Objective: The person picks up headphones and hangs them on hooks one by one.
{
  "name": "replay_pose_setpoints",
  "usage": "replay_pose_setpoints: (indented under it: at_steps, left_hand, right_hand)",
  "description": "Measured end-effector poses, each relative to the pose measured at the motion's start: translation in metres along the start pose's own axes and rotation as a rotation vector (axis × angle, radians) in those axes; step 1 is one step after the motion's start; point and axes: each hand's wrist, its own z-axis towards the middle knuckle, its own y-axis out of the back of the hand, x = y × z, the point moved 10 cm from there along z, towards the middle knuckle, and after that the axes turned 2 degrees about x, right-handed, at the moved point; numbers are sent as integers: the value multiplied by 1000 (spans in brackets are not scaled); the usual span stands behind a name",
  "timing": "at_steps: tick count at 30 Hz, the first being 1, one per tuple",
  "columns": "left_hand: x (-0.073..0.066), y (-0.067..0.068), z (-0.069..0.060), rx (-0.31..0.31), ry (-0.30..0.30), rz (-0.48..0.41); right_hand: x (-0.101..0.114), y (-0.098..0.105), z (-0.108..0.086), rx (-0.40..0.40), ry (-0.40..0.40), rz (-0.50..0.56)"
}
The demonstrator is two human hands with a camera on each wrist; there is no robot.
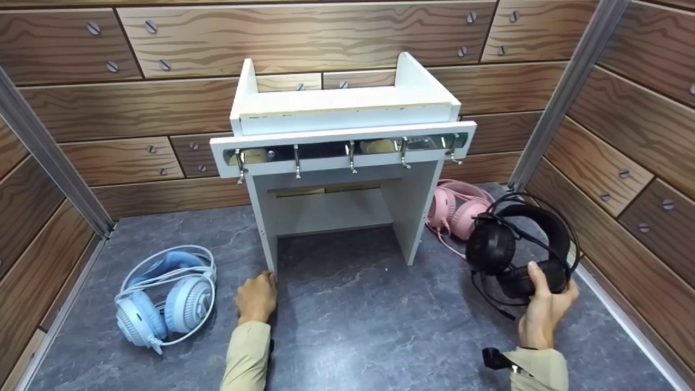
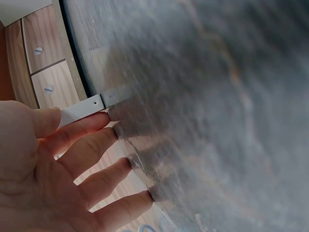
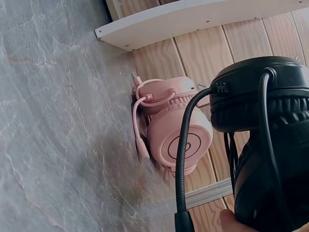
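My right hand (image 1: 544,312) grips a pair of black headphones (image 1: 491,247) by one ear cup, above the surface at the right. In the right wrist view the black headphones (image 3: 260,96) fill the right side, with their microphone boom hanging down. My left hand (image 1: 256,297) is at the foot of a white shelf rack (image 1: 347,98) with several metal hooks (image 1: 352,156) along its front. In the left wrist view, the thumb and index finger of my left hand (image 2: 72,159) pinch the rack's side panel (image 2: 82,110); the other fingertips touch the grey surface.
Blue headphones (image 1: 165,298) lie left of the rack. Pink headphones (image 1: 459,209) lie to its right, partly hidden behind the side panel and the black headphones. Wood-patterned walls (image 1: 304,38) enclose the grey marbled surface (image 1: 380,326).
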Motion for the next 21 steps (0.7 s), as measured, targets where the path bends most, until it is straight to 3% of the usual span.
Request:
replay_pose_setpoints:
  at_steps: [8, 21]
  left_hand:
    - [1, -2, 2, 22, 7, 3]
    - [0, -2, 1, 13, 1, 5]
  right_hand:
    - [-3, 3, 0, 2, -21, -36]
    - [-1, 2, -2, -6, 14, 26]
